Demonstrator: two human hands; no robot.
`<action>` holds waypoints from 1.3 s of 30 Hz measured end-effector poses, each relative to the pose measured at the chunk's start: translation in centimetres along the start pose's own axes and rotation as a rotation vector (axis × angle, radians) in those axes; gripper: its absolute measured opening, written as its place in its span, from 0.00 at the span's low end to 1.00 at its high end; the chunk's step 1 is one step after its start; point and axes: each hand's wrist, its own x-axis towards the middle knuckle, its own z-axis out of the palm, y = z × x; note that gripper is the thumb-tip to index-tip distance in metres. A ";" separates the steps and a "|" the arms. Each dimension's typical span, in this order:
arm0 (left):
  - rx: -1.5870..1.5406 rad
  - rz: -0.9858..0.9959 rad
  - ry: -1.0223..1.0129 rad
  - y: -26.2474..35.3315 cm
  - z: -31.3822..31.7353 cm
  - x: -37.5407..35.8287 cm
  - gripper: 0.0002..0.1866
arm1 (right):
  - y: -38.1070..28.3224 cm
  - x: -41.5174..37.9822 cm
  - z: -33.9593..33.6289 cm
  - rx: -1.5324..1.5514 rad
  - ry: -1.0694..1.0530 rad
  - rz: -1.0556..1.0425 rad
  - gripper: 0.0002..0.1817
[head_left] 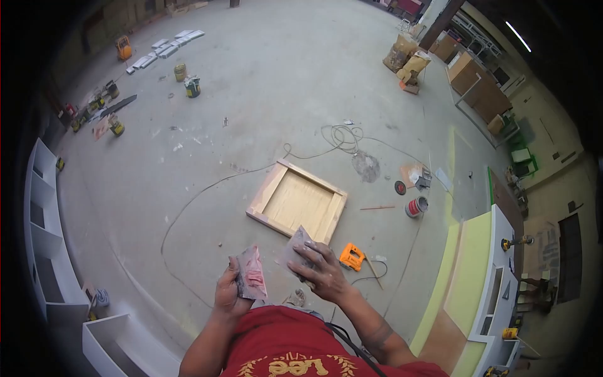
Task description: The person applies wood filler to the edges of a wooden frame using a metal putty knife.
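My left hand (227, 292) grips a flat putty board (251, 283) smeared with pinkish-red filler, the thumb along its edge. In my right hand (323, 270) is a thin grey putty spreader (293, 252), with my fingers laid across its face. Both are held up in front of my red shirt, a short gap between them. Just beyond, a shallow wooden panel with a raised border (266, 191) lies on the floor; the spreader overlaps its near edge in this view. An orange power tool (352, 257) rests on the floor to the right of my right hand.
A long cord (164, 239) loops over the concrete floor. To the right stand an open paint can (414, 207) and a yellow-green cabinet (468, 276). White shelving (47, 220) lines the left. Farther off are several cans, filled sacks (411, 66) and stacked pale strips (166, 49).
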 end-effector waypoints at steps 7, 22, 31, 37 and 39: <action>0.109 -0.078 -0.144 -1.9 1.4 0.8 0.29 | -0.3 -1.2 4.8 0.242 0.229 -0.182 0.27; 0.421 0.509 0.037 1.5 3.5 2.6 0.25 | -6.9 2.1 -0.9 0.832 0.394 0.990 0.07; 0.939 0.283 -0.203 -1.7 2.9 0.7 0.30 | -4.9 2.2 -1.1 0.760 0.533 0.878 0.09; 0.283 -0.024 -0.127 -1.4 1.1 1.2 0.28 | -3.7 3.6 -5.6 0.447 -0.062 -0.176 0.18; 0.049 -0.075 -0.112 -1.4 1.2 0.9 0.27 | -4.6 3.4 -5.0 0.298 -0.181 -0.136 0.25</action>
